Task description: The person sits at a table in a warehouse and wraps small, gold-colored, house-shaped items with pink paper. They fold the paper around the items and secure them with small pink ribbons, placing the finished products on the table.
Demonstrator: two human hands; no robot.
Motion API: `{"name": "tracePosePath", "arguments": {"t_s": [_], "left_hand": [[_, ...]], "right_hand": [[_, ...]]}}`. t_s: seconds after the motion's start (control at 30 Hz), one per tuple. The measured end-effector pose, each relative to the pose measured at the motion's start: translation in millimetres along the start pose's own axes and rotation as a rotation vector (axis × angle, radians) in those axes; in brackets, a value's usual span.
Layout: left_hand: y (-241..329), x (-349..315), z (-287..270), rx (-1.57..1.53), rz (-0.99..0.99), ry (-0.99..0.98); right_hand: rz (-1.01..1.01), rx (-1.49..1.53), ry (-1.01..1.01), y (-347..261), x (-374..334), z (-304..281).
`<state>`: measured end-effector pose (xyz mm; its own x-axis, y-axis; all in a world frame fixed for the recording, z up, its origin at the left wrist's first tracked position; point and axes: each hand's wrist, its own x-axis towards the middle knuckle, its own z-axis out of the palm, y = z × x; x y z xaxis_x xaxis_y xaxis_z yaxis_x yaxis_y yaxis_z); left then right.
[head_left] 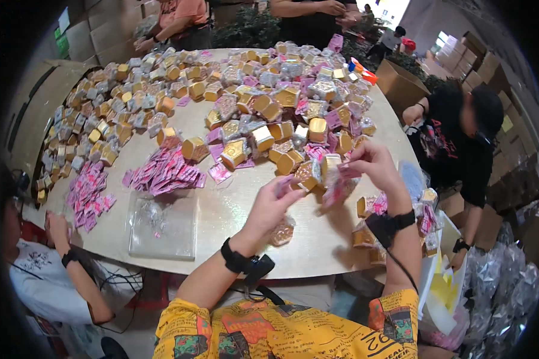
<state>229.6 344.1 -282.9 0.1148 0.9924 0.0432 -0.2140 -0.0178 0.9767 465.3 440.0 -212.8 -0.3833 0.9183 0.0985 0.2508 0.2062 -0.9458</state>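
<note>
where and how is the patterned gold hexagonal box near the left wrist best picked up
Probably by two opposite edges of the gold hexagonal box, coming from its right: its patterned six-sided face points up, giving paired edges, while the left hand crowds its far-left side.

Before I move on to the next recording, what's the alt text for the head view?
A person's bare left hand and right hand hold blurred pinkish pieces over a pale, rounded table heaped with gold, many-sided boxes and flat pink packets. Other people are around it.
</note>
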Motion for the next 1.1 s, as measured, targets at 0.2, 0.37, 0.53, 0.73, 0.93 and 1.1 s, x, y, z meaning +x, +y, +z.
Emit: {"name": "tracePosePath", "arguments": {"t_s": [0.2,0.37,0.53,0.73,0.93,1.1], "left_hand": [[-15.4,21.3,16.1,0.010,0.151,-0.060],[-3.6,11.5,1.1,-0.162,0.111,0.296],[5.1,2.3,-29.0,-0.288,0.137,0.223],[9.8,-3.6,-47.9,-0.176,0.172,0.259],[13.3,-13.2,-43.5,-0.084,0.106,0.270],[7.7,-18.6,-50.7,-0.115,0.069,0.195]], "right_hand": [[-0.018,0.113,-0.225,-10.0,-12.8,64.8],[-0.178,-0.371,-0.058,11.0,-20.4,44.6],[-0.386,-0.751,-0.318,29.7,-48.7,70.4],[-0.432,-1.004,-0.424,39.5,-71.0,137.3],[-0.205,-0.891,-0.252,63.8,-53.2,137.7],[-0.110,-0.739,-0.168,55.8,-43.8,103.0]]}}
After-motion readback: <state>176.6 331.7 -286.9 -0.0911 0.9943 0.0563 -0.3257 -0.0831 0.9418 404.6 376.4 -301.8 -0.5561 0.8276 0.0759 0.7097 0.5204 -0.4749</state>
